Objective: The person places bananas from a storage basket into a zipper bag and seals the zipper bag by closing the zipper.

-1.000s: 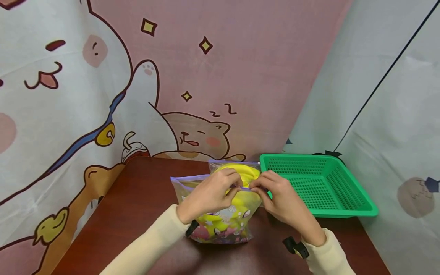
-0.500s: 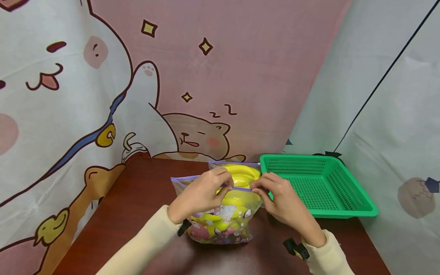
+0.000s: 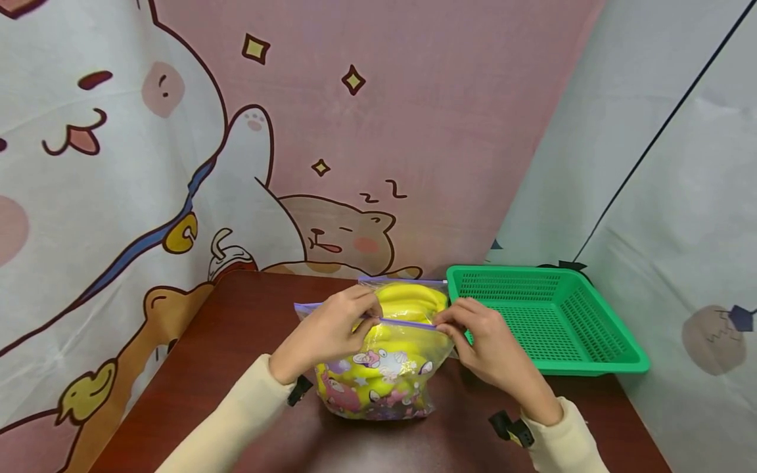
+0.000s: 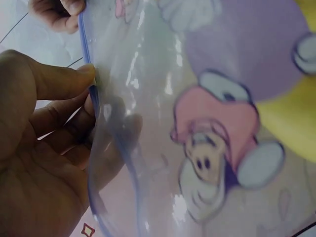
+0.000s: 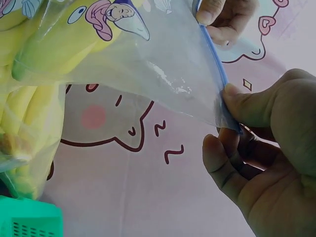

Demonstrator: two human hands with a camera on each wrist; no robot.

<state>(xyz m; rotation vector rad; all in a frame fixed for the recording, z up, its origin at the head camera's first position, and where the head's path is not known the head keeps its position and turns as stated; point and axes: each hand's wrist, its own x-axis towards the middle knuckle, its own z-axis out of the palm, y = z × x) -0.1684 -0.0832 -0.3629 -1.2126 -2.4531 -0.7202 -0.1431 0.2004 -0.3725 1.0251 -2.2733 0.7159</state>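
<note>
A clear zip bag (image 3: pixel 378 374) printed with cartoon figures stands on the table, with yellow bananas inside. Along its purple zip top, my left hand (image 3: pixel 331 328) pinches the strip between thumb and fingers, left of the middle. In the left wrist view the left thumb presses that strip (image 4: pixel 85 44), and the bag's edge beyond it gapes apart. My right hand (image 3: pixel 487 338) pinches the right end of the zip; in the right wrist view the bag's corner (image 5: pixel 227 121) sits between thumb and fingers. Behind it, a second zip bag with bananas (image 3: pixel 414 299) is partly hidden.
A green plastic basket (image 3: pixel 591 366) stands at the right, close beside the bags. The brown table (image 3: pixel 236 341) ends at a fabric backdrop with cartoon animals (image 3: pixel 355 236). Both forearms wear black wrist devices (image 3: pixel 510 428).
My left hand has slid leftward along the zip, away from the right hand, exposing more of the purple strip. The right hand has stayed at the right end.
</note>
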